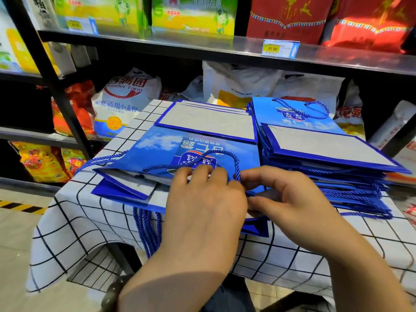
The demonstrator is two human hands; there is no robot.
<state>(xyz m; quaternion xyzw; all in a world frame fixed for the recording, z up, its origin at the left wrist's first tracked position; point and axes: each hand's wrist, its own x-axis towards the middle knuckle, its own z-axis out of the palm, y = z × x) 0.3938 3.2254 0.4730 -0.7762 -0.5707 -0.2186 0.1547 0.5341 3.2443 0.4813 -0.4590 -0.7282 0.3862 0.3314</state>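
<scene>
Blue paper bag (180, 152): lies flat and folded on top of the left pile, printed face up, its mouth edge turned toward the person, on the checked cloth (90, 221) of the table.
Rope handle (234, 161): loops up over the printed face, its ends running down into the mouth edge right at the fingers.
Left hand (202, 199): fingers curled over the mouth edge, tips tucked down against the bag where the handle starts; a close hold, not a wide one.
Right hand (288, 194): thumb and forefinger pinch the same edge just beside the left hand, the two hands nearly touching.
Bag relative to grip: both holds sit at the near right of the mouth; most of the bag stretches away and to the left.
Step in hand: probably taking the top bag off the pile, or parting its mouth.
Next move: likely calls for a lift or pull at the edge without dragging the bags below.
Second stack (326, 154): more folded bags, just to the right.
Behind: shelf (247, 50) with a flour sack (126, 102).
</scene>
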